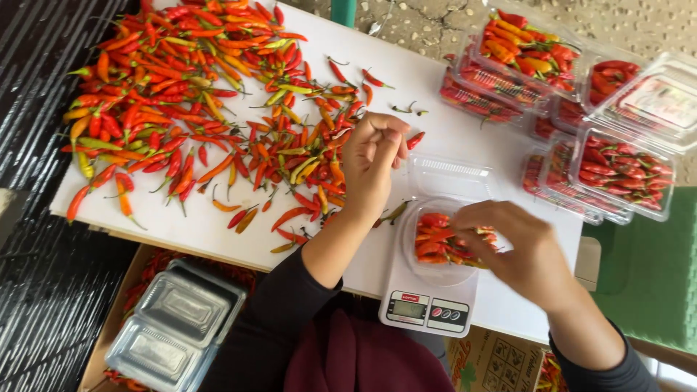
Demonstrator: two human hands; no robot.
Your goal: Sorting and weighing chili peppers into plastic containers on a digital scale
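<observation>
My left hand hovers over the right edge of a big heap of red, orange and green chili peppers on a white table, fingers curled shut on a red chili that pokes out beside the knuckles. My right hand reaches over an open clear plastic clamshell part-filled with red chilies, fingertips pinching chilies in it. The clamshell sits on a small white kitchen scale at the table's near edge.
Several filled clear clamshells of chilies are stacked at the table's right. A stack of empty clamshells lies in a cardboard box below the near edge. A printed carton sits under the scale side.
</observation>
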